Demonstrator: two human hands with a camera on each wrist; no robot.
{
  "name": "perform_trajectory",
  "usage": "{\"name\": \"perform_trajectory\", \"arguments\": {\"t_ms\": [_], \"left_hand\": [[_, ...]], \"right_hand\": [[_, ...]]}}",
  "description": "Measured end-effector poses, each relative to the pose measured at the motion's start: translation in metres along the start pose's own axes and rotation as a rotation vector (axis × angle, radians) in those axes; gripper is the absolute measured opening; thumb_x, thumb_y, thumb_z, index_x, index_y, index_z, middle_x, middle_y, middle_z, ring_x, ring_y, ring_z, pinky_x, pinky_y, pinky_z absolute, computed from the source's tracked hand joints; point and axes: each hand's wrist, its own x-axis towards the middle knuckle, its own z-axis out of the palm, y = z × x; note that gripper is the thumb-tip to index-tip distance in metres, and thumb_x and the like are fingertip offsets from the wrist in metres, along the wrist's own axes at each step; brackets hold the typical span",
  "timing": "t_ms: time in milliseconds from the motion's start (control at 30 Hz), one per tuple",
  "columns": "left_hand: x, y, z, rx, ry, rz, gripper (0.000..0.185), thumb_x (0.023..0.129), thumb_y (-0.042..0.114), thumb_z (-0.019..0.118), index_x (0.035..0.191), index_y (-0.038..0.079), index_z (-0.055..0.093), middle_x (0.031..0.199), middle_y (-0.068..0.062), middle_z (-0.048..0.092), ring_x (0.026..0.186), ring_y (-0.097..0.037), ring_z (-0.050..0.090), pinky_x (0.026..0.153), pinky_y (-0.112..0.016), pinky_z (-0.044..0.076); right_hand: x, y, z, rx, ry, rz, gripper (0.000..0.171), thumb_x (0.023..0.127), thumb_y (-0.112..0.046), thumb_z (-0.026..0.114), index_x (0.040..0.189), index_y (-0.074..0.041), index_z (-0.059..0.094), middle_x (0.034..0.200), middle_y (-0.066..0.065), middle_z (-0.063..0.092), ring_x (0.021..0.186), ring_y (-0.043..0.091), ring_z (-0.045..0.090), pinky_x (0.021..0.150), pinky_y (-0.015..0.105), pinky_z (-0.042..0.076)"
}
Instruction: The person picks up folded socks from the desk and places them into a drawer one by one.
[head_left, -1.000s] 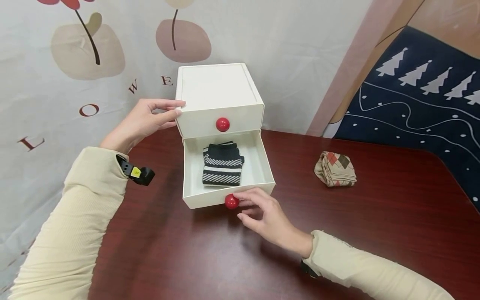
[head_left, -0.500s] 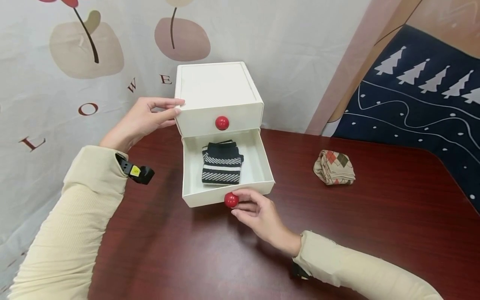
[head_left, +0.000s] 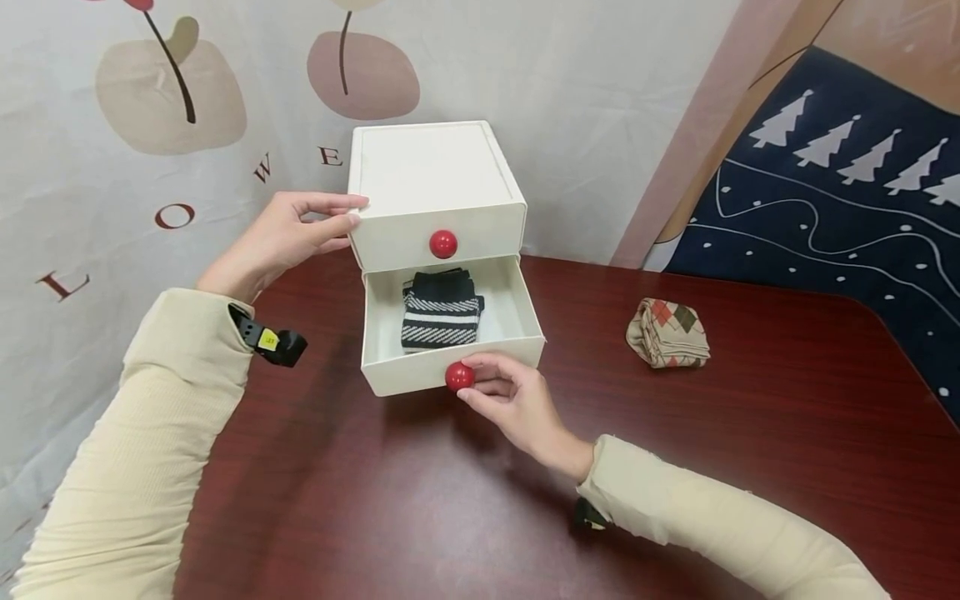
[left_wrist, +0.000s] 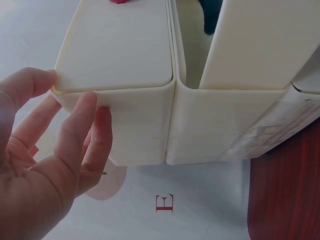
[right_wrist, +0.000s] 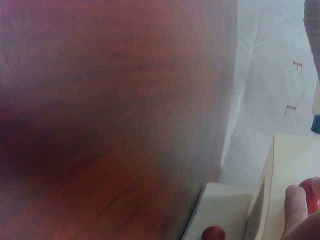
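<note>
A white drawer unit stands against the wall, and its open drawer holds folded black-and-white striped socks. With thumb and fingers, my right hand pinches the red knob on this drawer's front. The right wrist view shows the fingers on the knob at its lower right edge. My left hand touches the unit's upper left corner with spread, fairly straight fingers. In the left wrist view those fingers lie against the white side and top front edge. The closed drawer above has a red knob.
Folded argyle socks, beige with red and brown diamonds, lie right of the unit on the dark red table. In the right wrist view another red knob sits on a white front nearer the table. A printed cloth hangs behind.
My right fingers have closed round the lower knob. The open drawer has slid a little inward, carrying the striped socks with it. My left hand has stayed on the unit's corner.
</note>
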Motion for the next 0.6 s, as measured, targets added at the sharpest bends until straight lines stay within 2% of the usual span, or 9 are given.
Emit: {"name": "perform_trajectory", "arguments": {"t_ms": [367, 600], "left_hand": [[0.001, -0.001, 0.0, -0.021, 0.007, 0.007, 0.042, 0.086, 0.018, 0.058, 0.124, 0.0, 0.05, 0.119, -0.008, 0.047, 0.088, -0.005, 0.056, 0.083, -0.021, 0.05], [0.0, -0.001, -0.001, -0.02, 0.005, 0.003, 0.043, 0.086, 0.019, 0.059, 0.124, 0.001, 0.05, 0.122, -0.008, 0.046, 0.09, -0.007, 0.056, 0.083, -0.021, 0.05]], "right_hand": [[0.042, 0.014, -0.001, -0.076, 0.02, -0.026, 0.029, 0.073, 0.006, 0.067, 0.102, 0.002, 0.061, 0.09, 0.017, 0.063, 0.076, 0.023, 0.062, 0.072, 0.024, 0.055], [0.072, 0.021, -0.002, -0.118, 0.034, 0.017, 0.03, 0.075, 0.002, 0.068, 0.104, -0.001, 0.062, 0.093, 0.014, 0.063, 0.076, 0.021, 0.063, 0.072, 0.022, 0.055]]}}
